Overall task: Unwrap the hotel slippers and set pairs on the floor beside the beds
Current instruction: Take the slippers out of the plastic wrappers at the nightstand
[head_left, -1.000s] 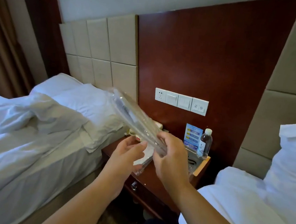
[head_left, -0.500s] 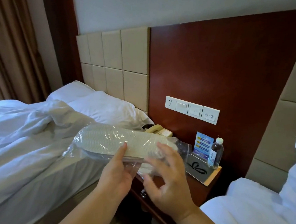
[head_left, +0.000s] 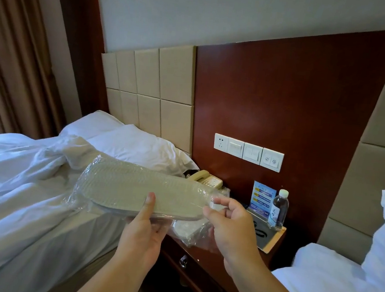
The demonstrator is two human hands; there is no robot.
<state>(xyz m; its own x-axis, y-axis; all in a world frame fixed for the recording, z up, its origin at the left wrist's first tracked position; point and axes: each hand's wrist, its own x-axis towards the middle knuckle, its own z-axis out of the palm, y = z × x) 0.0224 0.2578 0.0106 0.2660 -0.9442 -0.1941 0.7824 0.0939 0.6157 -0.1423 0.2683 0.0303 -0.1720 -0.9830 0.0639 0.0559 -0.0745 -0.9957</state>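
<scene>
Hanging at the far left, brown curtains (head_left: 11, 55) drop beside the left bed (head_left: 22, 199), whose white duvet lies rumpled and whose two pillows (head_left: 125, 138) rest against a beige padded headboard (head_left: 154, 89). Above that bed's right edge, a wrapped pair of slippers (head_left: 139, 192) is held in the air, sole side up, lying roughly level with the toe end pointing left over the duvet. Clear plastic wrap (head_left: 83, 182) covers it and bulges loose at the left end. The left hand (head_left: 142, 233) supports the pack from below, its grip closed on it with the thumb pressed flat on the ribbed sole near the middle and the fingers hidden underneath. The right hand (head_left: 231, 223) pinches the wrap at the pack's right end between thumb and forefinger, the other fingers curled loosely.

Under both hands, at the front left corner of the dark wooden bedside desk (head_left: 210, 264), lies a second wrapped pack (head_left: 189, 233). A beige telephone (head_left: 207, 179) sits at the desk's back left corner. A blue card (head_left: 262, 198) and a water bottle (head_left: 280, 208) stand at its back right. Wall switches (head_left: 248, 151) line the red-brown panel above. White bedding of the right bed (head_left: 328, 291) fills the lower right corner.
</scene>
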